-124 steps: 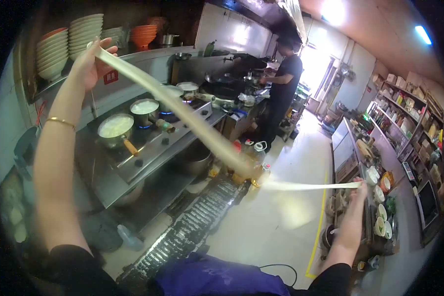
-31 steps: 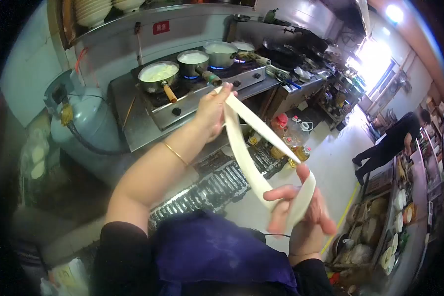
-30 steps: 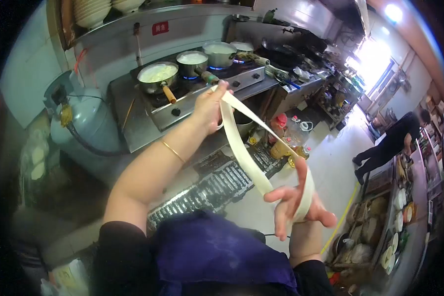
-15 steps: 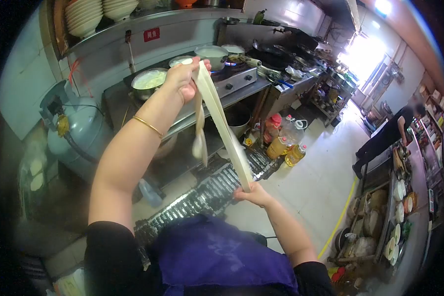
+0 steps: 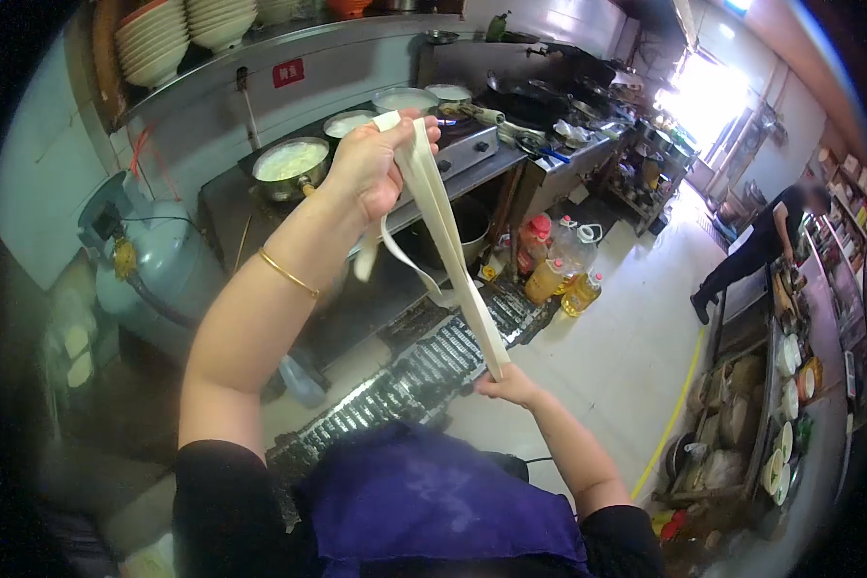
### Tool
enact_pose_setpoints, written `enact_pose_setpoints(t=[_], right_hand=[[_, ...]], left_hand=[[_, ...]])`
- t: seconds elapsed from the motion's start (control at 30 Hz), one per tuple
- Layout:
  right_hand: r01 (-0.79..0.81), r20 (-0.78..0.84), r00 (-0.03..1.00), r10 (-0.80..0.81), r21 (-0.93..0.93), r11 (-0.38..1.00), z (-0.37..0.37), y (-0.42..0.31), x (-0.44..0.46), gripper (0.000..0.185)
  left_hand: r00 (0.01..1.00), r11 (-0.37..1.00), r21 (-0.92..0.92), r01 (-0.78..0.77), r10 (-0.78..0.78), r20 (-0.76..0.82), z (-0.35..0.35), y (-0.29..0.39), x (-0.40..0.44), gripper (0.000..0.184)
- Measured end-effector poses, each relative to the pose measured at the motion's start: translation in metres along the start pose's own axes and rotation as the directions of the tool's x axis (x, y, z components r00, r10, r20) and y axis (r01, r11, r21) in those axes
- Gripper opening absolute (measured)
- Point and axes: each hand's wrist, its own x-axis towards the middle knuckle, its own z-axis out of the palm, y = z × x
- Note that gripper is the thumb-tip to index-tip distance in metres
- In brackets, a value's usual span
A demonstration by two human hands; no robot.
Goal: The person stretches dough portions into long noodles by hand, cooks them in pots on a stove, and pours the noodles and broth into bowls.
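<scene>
A long, flat, off-white strip of noodle dough (image 5: 453, 255) stretches taut on a slant between my two hands. My left hand (image 5: 374, 166), raised in front of the stove, is closed around its upper end. A loose tail of the dough dangles below that hand and curls off to the side. Lower down, over the floor, my right hand (image 5: 511, 385) pinches the other end. The strip looks doubled along part of its length. Behind my left hand sits a pot of pale contents (image 5: 291, 162) on the counter.
A gas cylinder (image 5: 154, 250) stands at the left. Beyond the dough are a gas stove (image 5: 467, 149) and bottles of oil (image 5: 578, 294) on the floor. A dark ribbed floor grate (image 5: 385, 400) runs below. A person (image 5: 775, 226) stands by the right-hand counter.
The dangling tail has swung out from hanging straight into a curved loop. My right hand has shifted slightly right and down, and both hands keep hold of the dough.
</scene>
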Motion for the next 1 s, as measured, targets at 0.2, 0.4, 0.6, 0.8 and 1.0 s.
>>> enact_pose_setpoints(t=[0.2, 0.4, 0.6, 0.8, 1.0], right_hand=[[-0.101, 0.056, 0.994, 0.092, 0.192, 0.976, -0.004, 0.0, -0.023, 0.036], [0.198, 0.083, 0.973, -0.215, 0.172, 0.965, 0.015, -0.02, -0.037, 0.055], [0.549, -0.104, 0.652, -0.751, -0.619, 0.562, 0.02, -0.151, -0.096, 0.05], [0.618, -0.65, 0.459, -0.606, -0.256, 0.743, -0.008, -0.209, -0.072, 0.02], [0.516, -0.651, 0.595, -0.471, -0.14, 0.845, -0.005, -0.191, -0.071, 0.012]], left_hand=[[0.998, 0.996, -0.085, -0.036, 0.031, -0.058, -0.012, 0.014, 0.019, 0.023], [0.961, 0.96, -0.179, 0.217, -0.178, 0.211, -0.007, -0.024, -0.011, 0.04], [0.817, 0.87, -0.14, 0.472, -0.372, 0.441, 0.003, -0.051, -0.059, 0.067], [0.7, 0.827, -0.063, 0.558, -0.429, 0.571, 0.016, -0.099, -0.112, 0.067], [0.661, 0.813, 0.167, 0.558, -0.557, 0.503, 0.01, -0.124, -0.116, 0.061]])
